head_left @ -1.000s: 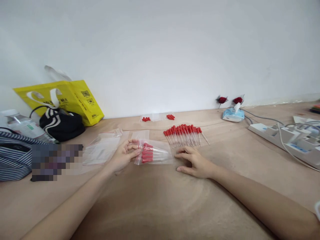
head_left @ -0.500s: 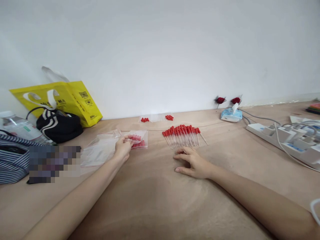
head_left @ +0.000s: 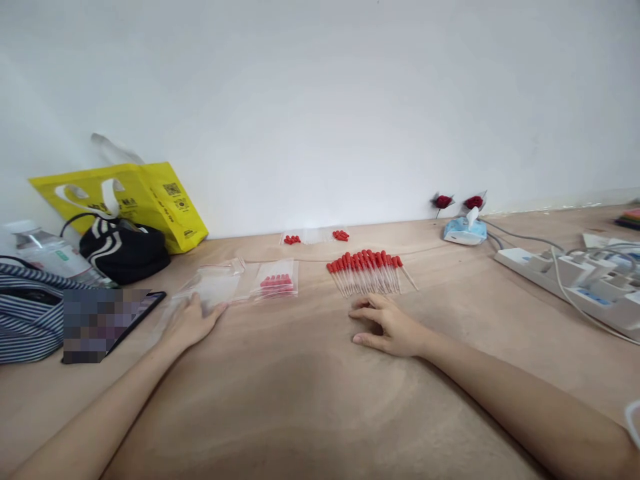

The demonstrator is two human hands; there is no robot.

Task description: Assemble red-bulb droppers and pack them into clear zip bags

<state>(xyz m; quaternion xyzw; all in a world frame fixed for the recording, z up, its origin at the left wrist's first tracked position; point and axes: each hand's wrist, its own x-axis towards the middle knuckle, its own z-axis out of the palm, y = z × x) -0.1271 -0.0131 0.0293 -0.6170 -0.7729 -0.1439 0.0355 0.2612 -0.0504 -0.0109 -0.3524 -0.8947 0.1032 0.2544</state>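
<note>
Your left hand (head_left: 193, 323) lies with wide grip upon the clear zip bags (head_left: 218, 283). Your right hand (head_left: 387, 327) rests on the counter (head_left: 310, 393), its grip half-open; the red-tipped sticks (head_left: 369, 268) lie between it and the counter's back edge.

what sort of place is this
Probably a home or small-room worktable pushed against a plain wall, rather than a factory line: a yellow shopping bag, a packet of tissues and a loaded power strip share the tabletop.
</note>
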